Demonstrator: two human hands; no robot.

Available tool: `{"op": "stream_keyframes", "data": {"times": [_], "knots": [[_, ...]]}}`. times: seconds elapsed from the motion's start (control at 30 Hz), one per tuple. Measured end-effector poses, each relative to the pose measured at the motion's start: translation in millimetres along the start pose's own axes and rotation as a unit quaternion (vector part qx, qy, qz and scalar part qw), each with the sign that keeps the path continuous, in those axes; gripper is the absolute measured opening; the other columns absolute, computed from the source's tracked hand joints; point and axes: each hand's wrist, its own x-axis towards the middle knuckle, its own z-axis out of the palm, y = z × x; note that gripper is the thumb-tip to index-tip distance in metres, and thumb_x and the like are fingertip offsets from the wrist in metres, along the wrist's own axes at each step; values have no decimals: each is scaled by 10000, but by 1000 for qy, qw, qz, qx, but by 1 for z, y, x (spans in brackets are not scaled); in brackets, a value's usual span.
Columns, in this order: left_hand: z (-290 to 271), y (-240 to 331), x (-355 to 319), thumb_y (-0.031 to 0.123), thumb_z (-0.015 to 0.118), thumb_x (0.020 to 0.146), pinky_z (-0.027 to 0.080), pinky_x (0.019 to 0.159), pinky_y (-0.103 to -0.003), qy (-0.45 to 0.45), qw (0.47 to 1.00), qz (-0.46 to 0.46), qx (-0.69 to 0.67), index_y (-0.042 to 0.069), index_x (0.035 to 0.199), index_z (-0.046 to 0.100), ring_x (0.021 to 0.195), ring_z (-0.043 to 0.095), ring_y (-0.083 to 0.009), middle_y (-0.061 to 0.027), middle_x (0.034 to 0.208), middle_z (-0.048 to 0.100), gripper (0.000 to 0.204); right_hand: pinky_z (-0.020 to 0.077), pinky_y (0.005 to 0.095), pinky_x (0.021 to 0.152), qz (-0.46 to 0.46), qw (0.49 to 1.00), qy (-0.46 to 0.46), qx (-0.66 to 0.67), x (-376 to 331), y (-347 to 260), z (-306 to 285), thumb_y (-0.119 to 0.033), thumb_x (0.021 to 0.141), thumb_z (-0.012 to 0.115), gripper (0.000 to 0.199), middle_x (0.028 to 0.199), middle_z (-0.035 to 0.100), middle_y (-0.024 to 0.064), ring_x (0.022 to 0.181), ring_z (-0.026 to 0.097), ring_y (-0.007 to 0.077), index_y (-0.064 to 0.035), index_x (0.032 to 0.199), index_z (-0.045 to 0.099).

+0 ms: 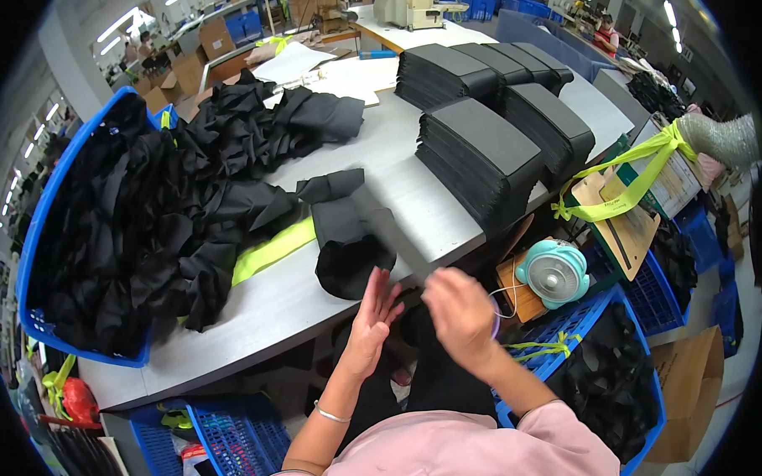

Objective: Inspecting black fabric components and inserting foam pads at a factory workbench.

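My right hand [461,315] is closed on the near end of a flat dark strip [407,250], smeared by motion, which slants up and away over the table's front edge. Just left of it, my left hand [372,322] is raised with fingers apart and holds nothing. Beyond my left hand a black fabric piece [348,247] lies on the grey table [308,303], partly hanging at the edge. A bright yellow-green band [274,252] runs out from under the black cloth beside it. The kind of strip I hold cannot be made out.
Loose black fabric [144,196] fills a blue basket [40,199] on the left. Stacks of black folded pieces [479,155] stand at the back right. A turquoise fan [555,272] sits right of my hand, above another blue basket [623,313]; a cardboard box [692,386] stands beyond.
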Motion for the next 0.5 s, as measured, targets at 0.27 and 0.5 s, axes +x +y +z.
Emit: {"op": "stream_keyframes", "data": {"times": [0.27,0.5], "knots": [[-20,5,-36,679,826,614,430,1041,-353,-38,994,-67,-82,52,1428,437,1250,528,-200,-84,1327,551,1098,538,294,784,266,840,-250,401,-51,-63,-26,-55,946,610,130,1064,720,129,913,704,214,29,1019,677],[-17,10,-55,317,846,760,505,970,-379,75,973,-46,-213,20,1275,546,1090,616,-219,-114,1146,642,666,504,332,773,215,944,-149,203,-64,-72,-14,-63,830,737,113,1031,630,107,903,625,264,2,888,665]]}}
